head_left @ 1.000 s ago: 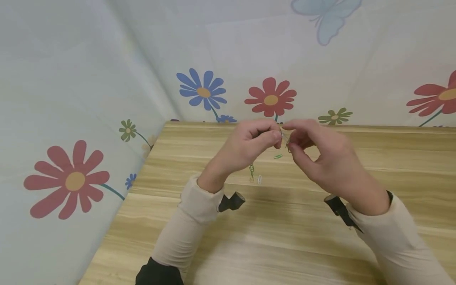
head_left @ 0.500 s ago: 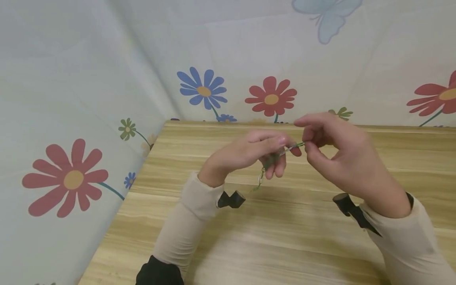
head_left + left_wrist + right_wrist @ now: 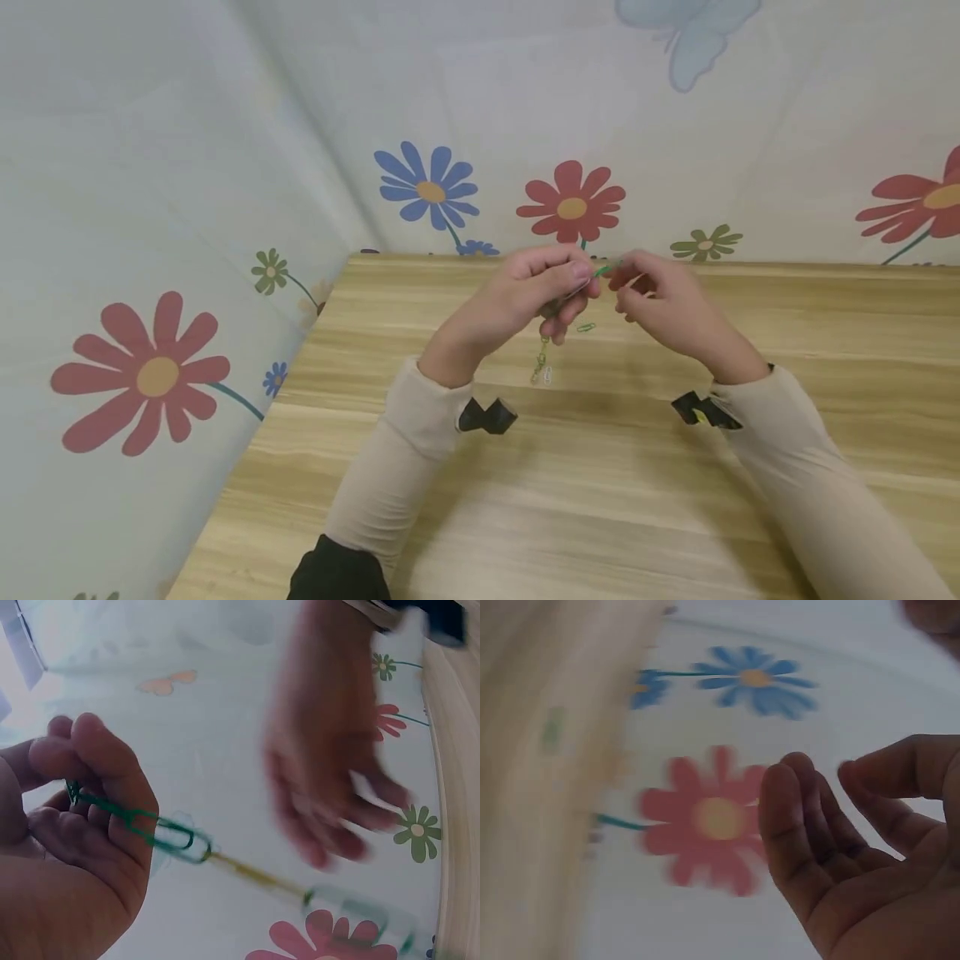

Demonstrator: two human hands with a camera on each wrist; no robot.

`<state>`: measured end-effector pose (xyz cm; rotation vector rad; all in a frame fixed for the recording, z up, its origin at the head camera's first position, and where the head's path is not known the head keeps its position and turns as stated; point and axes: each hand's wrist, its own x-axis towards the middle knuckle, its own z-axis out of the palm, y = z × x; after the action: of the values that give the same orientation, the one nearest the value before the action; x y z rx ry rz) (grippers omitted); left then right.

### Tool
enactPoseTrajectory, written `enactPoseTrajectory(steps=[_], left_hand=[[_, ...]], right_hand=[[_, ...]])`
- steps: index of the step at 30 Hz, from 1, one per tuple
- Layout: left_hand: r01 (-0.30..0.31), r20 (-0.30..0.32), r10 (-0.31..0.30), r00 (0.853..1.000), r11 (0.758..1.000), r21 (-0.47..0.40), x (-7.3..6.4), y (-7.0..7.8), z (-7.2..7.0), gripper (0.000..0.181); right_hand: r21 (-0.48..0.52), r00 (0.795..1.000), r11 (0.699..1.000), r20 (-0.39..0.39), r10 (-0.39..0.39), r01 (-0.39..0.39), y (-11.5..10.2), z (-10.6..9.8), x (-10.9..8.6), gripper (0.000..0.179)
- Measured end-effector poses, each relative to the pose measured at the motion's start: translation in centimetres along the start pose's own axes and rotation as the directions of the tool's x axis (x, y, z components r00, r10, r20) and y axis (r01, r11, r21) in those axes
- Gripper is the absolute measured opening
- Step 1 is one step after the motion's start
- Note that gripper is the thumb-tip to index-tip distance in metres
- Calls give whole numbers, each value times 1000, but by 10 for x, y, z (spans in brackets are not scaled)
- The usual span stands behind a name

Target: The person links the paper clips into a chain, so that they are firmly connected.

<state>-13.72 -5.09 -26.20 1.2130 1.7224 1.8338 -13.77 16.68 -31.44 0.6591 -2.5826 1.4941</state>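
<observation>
In the head view my left hand (image 3: 536,296) pinches a paper clip chain near the far edge of the table. One green paper clip (image 3: 603,271) sticks out past its thumb and fingertip, while the lower part of the chain (image 3: 542,358) hangs below the palm. Linked green, yellow and pale clips (image 3: 255,874) trail from that hand in the left wrist view, the far ones blurred. My right hand (image 3: 660,304) hovers just to the right, fingers loosely bent. In the right wrist view nothing lies between its thumb and fingers (image 3: 784,810).
A loose green paper clip (image 3: 587,327) and a white paper clip (image 3: 547,375) lie on the wooden table (image 3: 585,500). Behind the table's far edge hangs a pale cloth (image 3: 487,100) printed with flowers.
Half a second ago my right hand held one end of the chain, drawn out to the right. It has let go and moved back left; my left hand has risen with its fingers more curled.
</observation>
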Motion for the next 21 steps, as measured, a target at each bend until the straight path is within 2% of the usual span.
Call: enactPoseTrajectory(steps=[2,5,10,14,17,21], left_hand=[[-13,-25,13,1000,1000,5,-1,0,-2,21],[-26,-69,25,997,1000,-12,-1,1,-5,22],[-53,-142,39,989,994,-95,-2,6,-8,22],[-80,-166,59,984,989,-124,-3,9,-9,22],[-88,-167,69,984,990,-108,-3,11,-8,22],[-83,-160,73,984,995,-59,-4,13,-7,21]], right_hand=[[-55,994,996,86,74,-69,25,10,10,28],[-49,980,993,165,113,-106,51,22,19,28],[-5,962,986,219,162,-165,69,35,26,27],[-71,935,976,277,220,-208,80,42,30,30],[-162,928,971,303,218,-175,87,47,32,28],[-293,943,952,286,173,-86,88,53,35,12]])
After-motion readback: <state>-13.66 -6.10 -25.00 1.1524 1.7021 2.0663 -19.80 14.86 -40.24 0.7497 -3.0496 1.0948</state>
